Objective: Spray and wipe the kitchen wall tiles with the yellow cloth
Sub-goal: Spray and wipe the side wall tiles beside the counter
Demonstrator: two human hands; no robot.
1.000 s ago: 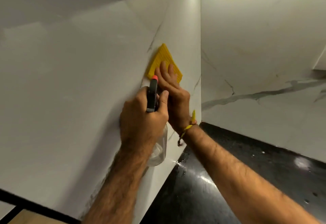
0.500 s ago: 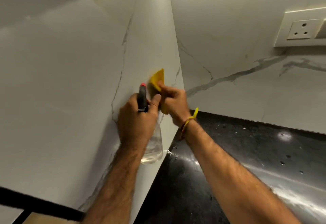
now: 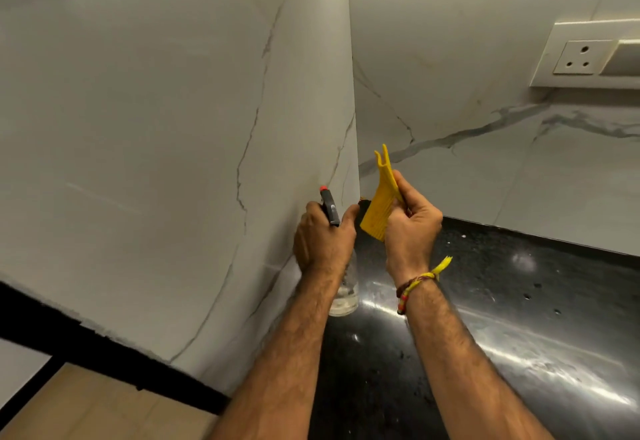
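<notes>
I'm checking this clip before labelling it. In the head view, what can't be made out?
- Clear plastic spray bottle: the left hand covers its upper body and trigger; the liquid level is unreadable.
- Yellow ribbed cloth: the right hand hides its right part, so its full shape is unknown.
- White wall socket plate: cut off by the right edge.
- White marble-look wall tiles: wetness or dirt is too faint to judge.

Wall socket above black countertop

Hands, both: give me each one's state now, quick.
Left hand: closed around the spray bottle.
Right hand: closed on the yellow cloth, held off the wall.
</notes>
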